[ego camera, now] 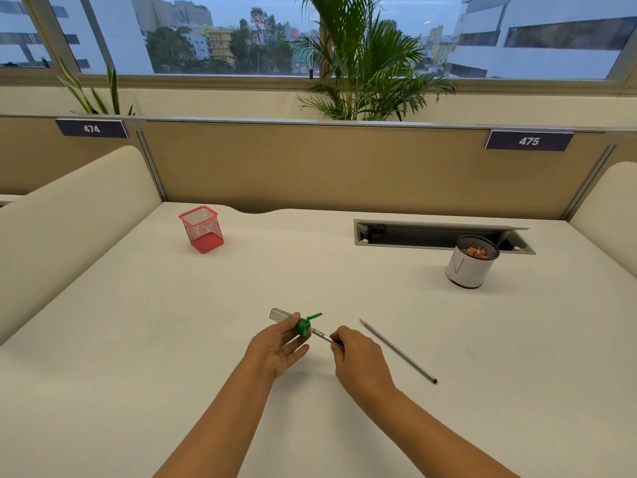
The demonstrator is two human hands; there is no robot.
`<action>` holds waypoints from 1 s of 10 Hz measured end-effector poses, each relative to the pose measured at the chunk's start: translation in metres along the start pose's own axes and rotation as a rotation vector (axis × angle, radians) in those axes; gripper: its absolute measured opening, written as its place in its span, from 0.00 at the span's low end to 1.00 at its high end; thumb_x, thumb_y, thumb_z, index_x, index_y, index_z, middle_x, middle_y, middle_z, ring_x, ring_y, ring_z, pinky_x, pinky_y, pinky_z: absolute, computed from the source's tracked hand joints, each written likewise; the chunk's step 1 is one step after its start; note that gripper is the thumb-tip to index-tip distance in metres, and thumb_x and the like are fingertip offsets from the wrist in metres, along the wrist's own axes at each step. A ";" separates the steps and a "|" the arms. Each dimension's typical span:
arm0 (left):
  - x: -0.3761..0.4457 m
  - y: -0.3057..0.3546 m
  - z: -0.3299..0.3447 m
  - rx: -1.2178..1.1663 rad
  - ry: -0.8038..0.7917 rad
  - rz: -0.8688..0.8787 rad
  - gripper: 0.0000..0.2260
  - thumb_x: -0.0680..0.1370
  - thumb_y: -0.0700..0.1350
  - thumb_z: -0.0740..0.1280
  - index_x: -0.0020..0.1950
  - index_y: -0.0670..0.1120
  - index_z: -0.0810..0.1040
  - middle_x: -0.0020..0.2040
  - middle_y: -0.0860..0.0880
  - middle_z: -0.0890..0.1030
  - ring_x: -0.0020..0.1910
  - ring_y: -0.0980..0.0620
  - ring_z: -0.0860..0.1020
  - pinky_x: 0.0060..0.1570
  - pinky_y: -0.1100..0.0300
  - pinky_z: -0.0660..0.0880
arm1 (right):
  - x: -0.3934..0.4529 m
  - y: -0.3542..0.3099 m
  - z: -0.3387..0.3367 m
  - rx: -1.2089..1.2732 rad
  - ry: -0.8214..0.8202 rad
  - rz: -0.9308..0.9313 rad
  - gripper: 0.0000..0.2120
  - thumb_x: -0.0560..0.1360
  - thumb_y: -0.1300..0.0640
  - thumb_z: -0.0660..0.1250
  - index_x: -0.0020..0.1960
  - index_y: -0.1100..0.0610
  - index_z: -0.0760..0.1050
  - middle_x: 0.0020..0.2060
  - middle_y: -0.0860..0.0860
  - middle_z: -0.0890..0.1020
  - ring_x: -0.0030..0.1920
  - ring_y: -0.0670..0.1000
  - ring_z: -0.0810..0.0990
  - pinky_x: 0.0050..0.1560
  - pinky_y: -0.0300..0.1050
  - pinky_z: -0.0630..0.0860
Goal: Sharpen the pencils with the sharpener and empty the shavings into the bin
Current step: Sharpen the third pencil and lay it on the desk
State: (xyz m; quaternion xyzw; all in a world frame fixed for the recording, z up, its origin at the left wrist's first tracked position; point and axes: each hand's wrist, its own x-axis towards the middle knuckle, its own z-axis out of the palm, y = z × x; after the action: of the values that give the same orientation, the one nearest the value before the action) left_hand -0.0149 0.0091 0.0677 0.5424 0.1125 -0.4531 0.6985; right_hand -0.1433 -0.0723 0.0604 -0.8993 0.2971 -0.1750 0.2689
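Observation:
My left hand [277, 346] holds a pencil sharpener [303, 326] with a green cap and a clear tube body, just above the white desk. A pencil [322, 335] is pinched in my right hand [358, 360], and its tip sits in the sharpener's green end. Most of that pencil is hidden inside my fingers. A second grey pencil [398, 351] lies loose on the desk to the right of my right hand, point facing away from me.
A red mesh pen holder [202, 230] stands at the back left. A white cylindrical cup [471, 262] with shavings inside stands at the back right, in front of a cable tray slot [437, 234]. Beige partitions [310, 167] enclose the desk [172, 339].

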 end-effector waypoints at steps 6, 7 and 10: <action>-0.006 0.004 0.003 0.103 -0.136 0.043 0.02 0.74 0.35 0.67 0.43 0.36 0.77 0.36 0.39 0.82 0.37 0.45 0.82 0.37 0.55 0.82 | 0.017 -0.011 -0.023 1.091 -0.487 0.827 0.15 0.79 0.54 0.59 0.42 0.62 0.78 0.25 0.48 0.71 0.20 0.43 0.64 0.17 0.31 0.57; -0.002 0.002 0.004 0.045 -0.094 0.039 0.01 0.73 0.35 0.68 0.43 0.37 0.77 0.32 0.42 0.84 0.30 0.48 0.83 0.37 0.55 0.81 | 0.013 -0.007 -0.010 0.258 -0.169 0.248 0.12 0.76 0.50 0.63 0.49 0.59 0.76 0.37 0.50 0.76 0.37 0.48 0.72 0.33 0.37 0.65; -0.001 0.005 0.007 0.077 -0.153 0.067 0.01 0.74 0.34 0.67 0.43 0.37 0.77 0.32 0.42 0.83 0.31 0.49 0.83 0.37 0.56 0.82 | 0.022 -0.011 -0.018 0.706 -0.382 0.681 0.18 0.78 0.52 0.59 0.33 0.58 0.76 0.22 0.48 0.69 0.21 0.47 0.64 0.19 0.36 0.57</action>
State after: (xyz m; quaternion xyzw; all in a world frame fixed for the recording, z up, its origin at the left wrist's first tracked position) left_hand -0.0136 0.0036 0.0746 0.5362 0.0231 -0.4736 0.6983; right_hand -0.1304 -0.0856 0.0843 -0.6225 0.4410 -0.0002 0.6466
